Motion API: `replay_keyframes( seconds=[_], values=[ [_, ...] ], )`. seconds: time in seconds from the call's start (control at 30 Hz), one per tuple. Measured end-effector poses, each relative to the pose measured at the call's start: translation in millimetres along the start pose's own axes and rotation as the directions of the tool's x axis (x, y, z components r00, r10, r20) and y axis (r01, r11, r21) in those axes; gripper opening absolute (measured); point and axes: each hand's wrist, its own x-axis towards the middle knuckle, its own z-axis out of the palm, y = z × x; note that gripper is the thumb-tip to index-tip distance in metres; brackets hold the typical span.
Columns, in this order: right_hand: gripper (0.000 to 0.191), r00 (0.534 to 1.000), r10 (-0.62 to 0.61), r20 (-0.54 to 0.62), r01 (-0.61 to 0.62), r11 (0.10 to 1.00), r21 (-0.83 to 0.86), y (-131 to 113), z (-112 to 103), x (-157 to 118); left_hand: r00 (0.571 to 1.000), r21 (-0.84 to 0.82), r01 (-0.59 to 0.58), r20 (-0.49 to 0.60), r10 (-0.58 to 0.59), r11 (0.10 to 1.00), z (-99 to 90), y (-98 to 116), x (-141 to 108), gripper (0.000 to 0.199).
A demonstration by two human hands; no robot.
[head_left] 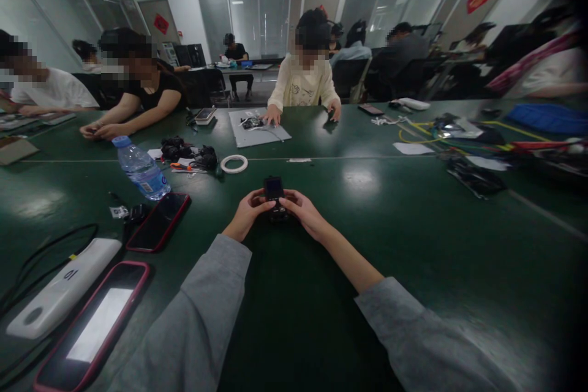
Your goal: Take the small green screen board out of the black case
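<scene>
A small black device (274,188) with a dark screen on its upper part is held upright over the green table (294,318). My left hand (248,214) grips its left side, the thumb on the front below the screen. On the right side my right hand (305,213) grips it the same way, its thumb also on the front. The fingertips behind the device are partly hidden. A white ring (234,164), like a roll of tape, lies beyond my left hand.
On the left are a water bottle (143,168), a dark phone (158,222), a white device (64,288) and a red-rimmed phone (94,324). Black parts (184,153) lie farther back. Across the table a person (303,79) touches a white board (260,135). Cables (459,135) lie right.
</scene>
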Motion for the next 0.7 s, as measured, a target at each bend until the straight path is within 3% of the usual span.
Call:
replay_keyframes(
  seconds=[0.7],
  values=[
    [0.056,0.999,-0.041,0.017,0.04,0.999,0.007,1.0,-1.0,-0.1,1.0,0.05,0.007,0.025,-0.008,0.999,-2.0,-3.4,3.5,0.058]
  ],
)
